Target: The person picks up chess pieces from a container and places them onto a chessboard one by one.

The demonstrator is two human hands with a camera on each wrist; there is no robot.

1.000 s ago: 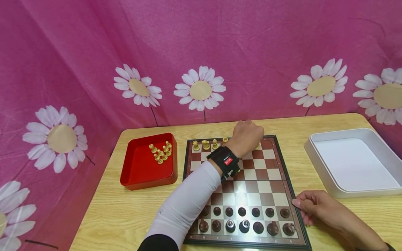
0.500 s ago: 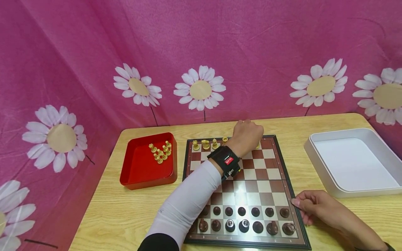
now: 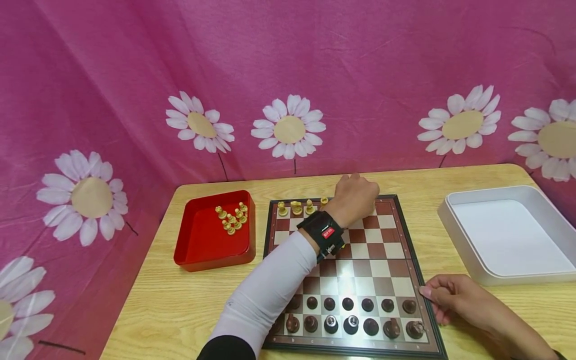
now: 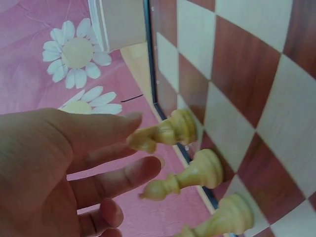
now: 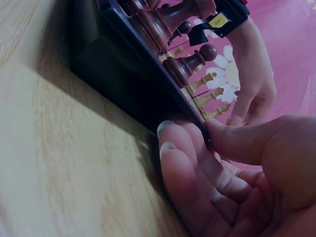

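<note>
My left hand (image 3: 357, 200) reaches over the far edge of the chessboard (image 3: 378, 268). In the left wrist view its thumb and index finger pinch the head of a light chess knight (image 4: 167, 132), whose base meets a square near the corner. A light bishop (image 4: 205, 170) and another light piece (image 4: 231, 217) stand beside it. My right hand (image 3: 463, 297) holds the board's right rim, thumb on top and the other fingers curled against the side. Dark pieces, among them a pawn (image 5: 183, 68), stand in two rows on the near side.
A red tray (image 3: 249, 250) at the left holds several light chess pieces (image 3: 231, 219). The white tray (image 3: 459, 235) stands at the right. More light pieces (image 3: 296, 207) line the board's far row. Behind the wooden table (image 3: 171, 310) hangs a pink flowered curtain (image 3: 360, 100).
</note>
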